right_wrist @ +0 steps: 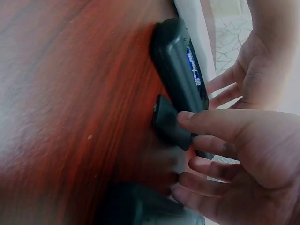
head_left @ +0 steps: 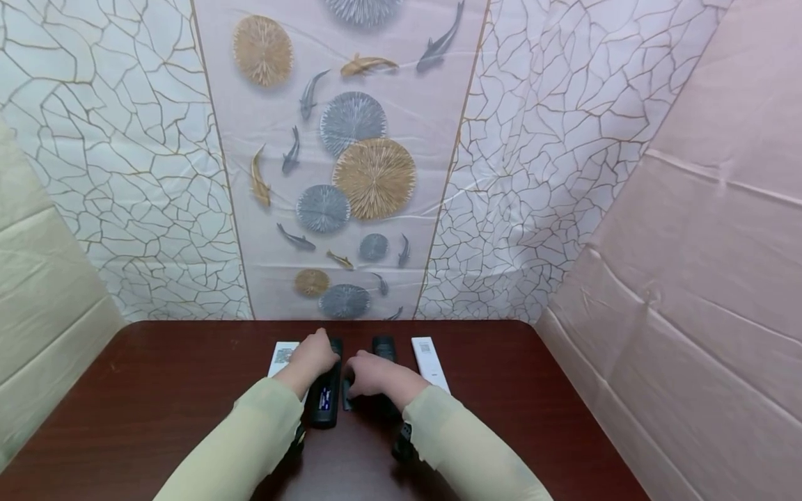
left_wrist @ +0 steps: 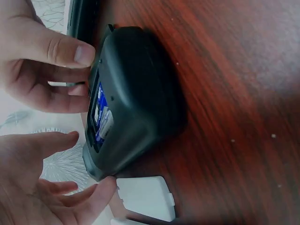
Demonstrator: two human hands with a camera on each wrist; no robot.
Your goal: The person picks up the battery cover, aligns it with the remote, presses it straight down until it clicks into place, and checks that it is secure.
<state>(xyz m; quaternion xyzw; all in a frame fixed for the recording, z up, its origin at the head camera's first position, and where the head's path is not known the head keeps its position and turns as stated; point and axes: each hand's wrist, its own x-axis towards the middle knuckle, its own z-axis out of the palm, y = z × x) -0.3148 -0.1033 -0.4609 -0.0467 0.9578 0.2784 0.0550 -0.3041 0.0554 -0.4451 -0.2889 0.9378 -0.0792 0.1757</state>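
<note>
A black remote control [head_left: 324, 400] lies back side up, its battery bay exposing blue batteries [left_wrist: 101, 112]. My left hand [head_left: 315, 356] is at its far part. In the left wrist view the left hand [left_wrist: 42, 173] has its fingers spread, a fingertip at the remote's edge. My right hand [head_left: 374, 376] holds a small black battery cover [right_wrist: 169, 123] between thumb and fingers, just right of that remote. Below the right hand lies a second black remote [head_left: 383, 346], mostly hidden by it.
White remotes flank the black ones, one at the right [head_left: 430, 362] and one at the left [head_left: 283, 353], partly behind my left hand. A white battery cover [left_wrist: 147, 194] lies near the black remote. The brown table [head_left: 125, 410] meets a patterned cloth wall [head_left: 351, 264] behind.
</note>
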